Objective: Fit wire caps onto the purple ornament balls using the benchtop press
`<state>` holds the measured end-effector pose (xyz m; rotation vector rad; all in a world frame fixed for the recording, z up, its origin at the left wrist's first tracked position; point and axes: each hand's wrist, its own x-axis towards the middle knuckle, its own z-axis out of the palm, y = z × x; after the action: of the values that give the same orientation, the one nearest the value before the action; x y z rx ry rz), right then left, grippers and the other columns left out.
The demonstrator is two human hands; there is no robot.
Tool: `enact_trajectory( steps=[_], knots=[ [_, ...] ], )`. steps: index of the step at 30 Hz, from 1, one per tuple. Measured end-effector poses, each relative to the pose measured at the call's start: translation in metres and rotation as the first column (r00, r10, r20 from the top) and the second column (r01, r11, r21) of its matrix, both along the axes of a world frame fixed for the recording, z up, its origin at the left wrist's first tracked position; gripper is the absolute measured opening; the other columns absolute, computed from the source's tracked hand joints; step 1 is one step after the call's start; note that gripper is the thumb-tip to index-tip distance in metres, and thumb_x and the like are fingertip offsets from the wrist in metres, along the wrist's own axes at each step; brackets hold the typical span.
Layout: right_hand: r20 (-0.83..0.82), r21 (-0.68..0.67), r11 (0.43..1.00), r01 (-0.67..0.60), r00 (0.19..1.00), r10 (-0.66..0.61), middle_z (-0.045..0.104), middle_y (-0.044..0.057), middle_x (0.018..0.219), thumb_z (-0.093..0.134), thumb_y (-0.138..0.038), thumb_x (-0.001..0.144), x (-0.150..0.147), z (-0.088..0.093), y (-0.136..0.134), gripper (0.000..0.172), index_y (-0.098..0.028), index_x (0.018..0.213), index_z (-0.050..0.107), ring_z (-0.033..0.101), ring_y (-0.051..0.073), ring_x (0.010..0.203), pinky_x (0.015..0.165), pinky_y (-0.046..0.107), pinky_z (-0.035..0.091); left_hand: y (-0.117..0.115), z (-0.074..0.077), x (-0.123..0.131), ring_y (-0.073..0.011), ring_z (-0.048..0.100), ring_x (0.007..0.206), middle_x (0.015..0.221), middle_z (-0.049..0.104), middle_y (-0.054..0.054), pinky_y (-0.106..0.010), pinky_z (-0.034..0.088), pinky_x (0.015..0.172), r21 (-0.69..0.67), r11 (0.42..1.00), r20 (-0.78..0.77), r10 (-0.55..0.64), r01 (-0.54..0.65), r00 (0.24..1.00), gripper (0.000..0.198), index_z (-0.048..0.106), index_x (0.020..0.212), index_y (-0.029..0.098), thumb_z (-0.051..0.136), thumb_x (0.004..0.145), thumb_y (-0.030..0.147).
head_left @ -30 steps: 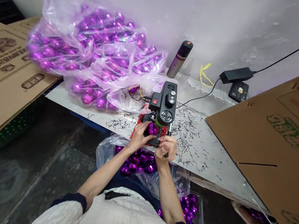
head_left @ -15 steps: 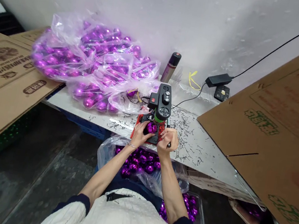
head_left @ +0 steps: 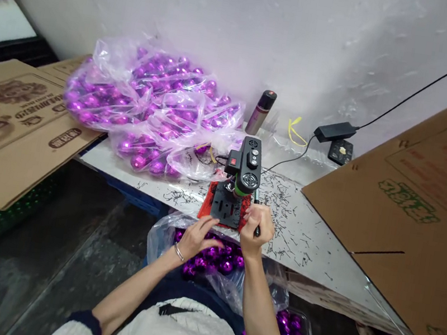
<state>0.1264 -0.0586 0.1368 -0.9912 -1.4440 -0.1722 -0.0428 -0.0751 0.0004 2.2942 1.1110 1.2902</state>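
A small black bench machine (head_left: 245, 165) stands on a black plate over a red mat (head_left: 205, 205) at the table's front edge. My right hand (head_left: 259, 225) is closed round the machine's black lever handle (head_left: 256, 230) on its right side. My left hand (head_left: 199, 237) hovers below the table edge, fingers stretched apart and holding nothing. It is just above an open plastic bag of shiny purple balls (head_left: 213, 255) at my lap. No ball lies on the plate under the machine head.
A large clear bag of purple balls (head_left: 153, 102) lies on the white table (head_left: 313, 244), which is strewn with dark shavings. A spray can (head_left: 261, 112), a power adapter (head_left: 335, 131) and its cable stand by the wall. Cardboard sheets (head_left: 426, 199) flank both sides.
My left hand left the machine's plate and dropped toward the bag at my lap. The purple ball that sat under the machine head is gone. My right hand stays on the lever.
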Motion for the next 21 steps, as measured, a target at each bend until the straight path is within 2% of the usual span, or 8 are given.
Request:
enact_trajectory(
  steps=[2,3,6,9,11,14,17,21],
  knots=[
    [-0.008,0.012,1.0,0.004,1.0,-0.003,0.057,-0.002,0.065,0.044,-0.011,0.099,0.0,-0.001,0.001,0.031,-0.023,0.071,0.05,0.058,0.013,0.062,0.058,0.029,0.044,0.049,0.019,0.001,-0.0262,0.071,0.116,0.12,0.072,-0.014,-0.041,0.06,0.102,-0.016,0.991,0.064,0.132,-0.131,0.989,0.036,0.065,0.13,0.022,0.057,0.103,0.043],
    [-0.013,0.02,1.0,0.006,1.0,-0.006,0.057,-0.002,0.065,0.045,-0.01,0.098,0.0,-0.001,0.001,0.031,-0.023,0.071,0.05,0.058,0.013,0.061,0.057,0.029,0.044,0.08,0.031,0.0,-0.0265,0.07,0.118,0.12,0.072,-0.014,-0.043,0.057,0.106,-0.033,0.979,0.073,0.204,-0.203,0.976,0.031,0.066,0.127,0.02,0.05,0.106,0.035],
    [-0.01,0.022,1.0,0.005,1.0,-0.005,0.056,-0.002,0.065,0.046,-0.008,0.097,0.0,-0.003,0.0,0.03,-0.023,0.071,0.05,0.057,0.014,0.061,0.057,0.029,0.043,0.176,0.068,-0.007,-0.0328,0.062,0.127,0.128,0.068,-0.02,-0.053,0.048,0.114,-0.169,0.901,-0.015,0.404,-0.4,0.915,0.034,0.066,0.126,0.015,0.046,0.099,0.015],
    [0.003,0.019,1.0,-0.014,1.0,0.014,0.054,-0.003,0.065,0.045,-0.006,0.096,0.001,-0.005,-0.001,0.03,-0.023,0.071,0.048,0.057,0.013,0.062,0.057,0.028,0.044,0.242,0.09,-0.016,-0.0386,0.056,0.133,0.132,0.065,-0.023,-0.055,0.044,0.115,-0.363,0.775,-0.241,0.457,-0.516,0.856,0.039,0.065,0.127,0.013,0.057,0.089,0.008],
    [0.003,0.013,1.0,-0.023,1.0,0.023,0.054,-0.003,0.065,0.045,-0.006,0.095,0.001,-0.007,-0.001,0.03,-0.023,0.071,0.048,0.056,0.012,0.062,0.056,0.027,0.044,0.262,0.093,-0.019,-0.0411,0.055,0.134,0.136,0.062,-0.025,-0.055,0.044,0.114,-0.41,0.743,-0.286,0.446,-0.529,0.848,0.04,0.064,0.127,0.012,0.063,0.087,0.009],
    [-0.015,0.012,1.0,-0.022,1.0,0.023,0.056,-0.002,0.067,0.046,-0.005,0.095,0.001,-0.01,-0.001,0.029,-0.022,0.072,0.049,0.056,0.012,0.062,0.056,0.027,0.043,0.268,0.09,-0.02,-0.042,0.054,0.137,0.146,0.054,-0.027,-0.055,0.042,0.115,-0.443,0.727,-0.27,0.45,-0.525,0.851,0.045,0.059,0.133,0.011,0.067,0.089,0.018],
    [-0.03,0.019,1.0,-0.02,0.999,0.021,0.056,-0.002,0.068,0.046,-0.005,0.094,0.0,-0.011,0.0,0.028,-0.022,0.073,0.05,0.056,0.012,0.062,0.057,0.027,0.044,0.268,0.089,-0.018,-0.0408,0.052,0.14,0.151,0.05,-0.027,-0.052,0.039,0.119,-0.536,0.702,-0.106,0.495,-0.469,0.862,0.047,0.059,0.133,0.01,0.071,0.088,0.022],
    [0.015,0.018,0.999,-0.027,1.0,0.027,0.056,-0.002,0.066,0.046,-0.006,0.094,0.001,-0.01,-0.001,0.028,-0.023,0.073,0.051,0.057,0.013,0.063,0.058,0.028,0.045,0.265,0.097,-0.017,-0.0355,0.055,0.139,0.139,0.063,-0.022,-0.046,0.042,0.119,-0.608,0.696,0.046,0.512,-0.383,0.858,0.036,0.066,0.121,0.01,0.075,0.087,0.021]
  ],
)
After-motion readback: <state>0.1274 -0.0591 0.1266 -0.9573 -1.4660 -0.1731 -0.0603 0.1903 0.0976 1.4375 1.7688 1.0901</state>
